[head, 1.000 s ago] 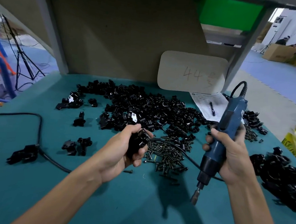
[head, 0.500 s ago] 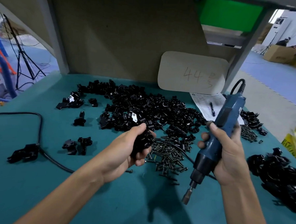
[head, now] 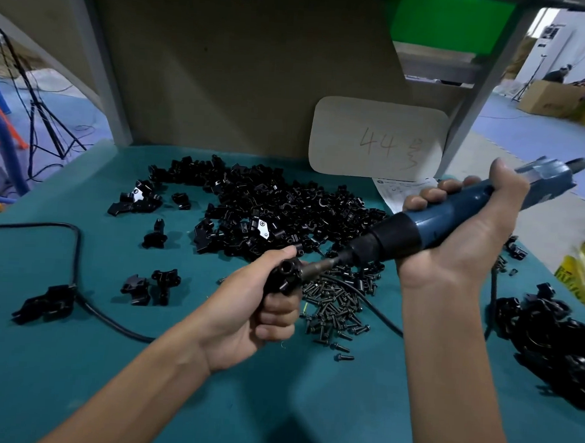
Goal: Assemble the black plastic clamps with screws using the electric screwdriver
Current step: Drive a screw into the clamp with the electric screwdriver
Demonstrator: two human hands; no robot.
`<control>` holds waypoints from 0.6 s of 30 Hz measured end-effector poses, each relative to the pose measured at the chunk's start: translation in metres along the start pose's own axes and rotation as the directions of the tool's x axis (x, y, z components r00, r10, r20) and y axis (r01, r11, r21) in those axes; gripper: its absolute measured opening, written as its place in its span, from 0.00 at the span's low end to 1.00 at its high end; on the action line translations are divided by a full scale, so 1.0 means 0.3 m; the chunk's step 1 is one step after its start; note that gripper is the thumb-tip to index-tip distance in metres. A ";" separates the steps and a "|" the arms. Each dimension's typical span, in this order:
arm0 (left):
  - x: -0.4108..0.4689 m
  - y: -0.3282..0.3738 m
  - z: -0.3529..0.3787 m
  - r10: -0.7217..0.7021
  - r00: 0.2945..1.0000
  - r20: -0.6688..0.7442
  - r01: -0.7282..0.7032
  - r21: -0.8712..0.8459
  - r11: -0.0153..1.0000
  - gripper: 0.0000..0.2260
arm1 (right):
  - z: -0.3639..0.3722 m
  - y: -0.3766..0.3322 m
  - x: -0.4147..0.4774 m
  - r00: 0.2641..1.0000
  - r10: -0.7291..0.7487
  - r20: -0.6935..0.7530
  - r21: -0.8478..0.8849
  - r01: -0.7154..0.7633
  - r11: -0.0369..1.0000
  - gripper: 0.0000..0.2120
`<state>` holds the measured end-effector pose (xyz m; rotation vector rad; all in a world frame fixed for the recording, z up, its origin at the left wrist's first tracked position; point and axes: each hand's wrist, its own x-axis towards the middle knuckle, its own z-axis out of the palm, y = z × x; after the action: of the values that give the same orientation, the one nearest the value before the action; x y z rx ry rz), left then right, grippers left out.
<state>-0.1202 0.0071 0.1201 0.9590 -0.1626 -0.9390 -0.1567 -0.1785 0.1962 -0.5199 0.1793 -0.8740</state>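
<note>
Fingers (head: pixel 276 317) of the left hand (head: pixel 245 320) clench round one black clamp (head: pixel 285 278), thumb laid over its top. They hold it above the green table (head: pixel 72 379), just in front of the loose screws (head: pixel 337 305).

In the head view, the right hand (head: pixel 462 243) has its fingers wrapped round the blue body of the electric screwdriver (head: pixel 454 216). Half a second ago the tool hung nose-down towards the table, well apart from the clamp. Now it lies almost level, and its bit (head: pixel 319 265) meets the clamp's right side. I judge that the approach is over and the driving step is about to begin. Whether a screw already sits in the hole I cannot tell, since the bit tip and the clamp hide it.

The big heap of unassembled clamps (head: pixel 268 203) lies behind both hands. A second black heap (head: pixel 556 340) sits at the right edge, and a black cable (head: pixel 75 260) loops across the left side.
</note>
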 end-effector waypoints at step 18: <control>-0.008 0.006 0.014 -0.157 0.988 0.000 0.157 -0.002 0.988 0.11 | 0.007 0.019 -0.011 0.989 -0.074 0.125 -0.090 0.086 0.992 0.10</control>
<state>-0.1226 0.0066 0.1244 0.9803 -0.0861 -1.0839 -0.1542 -0.1721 0.1950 -0.6709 0.0896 -0.9121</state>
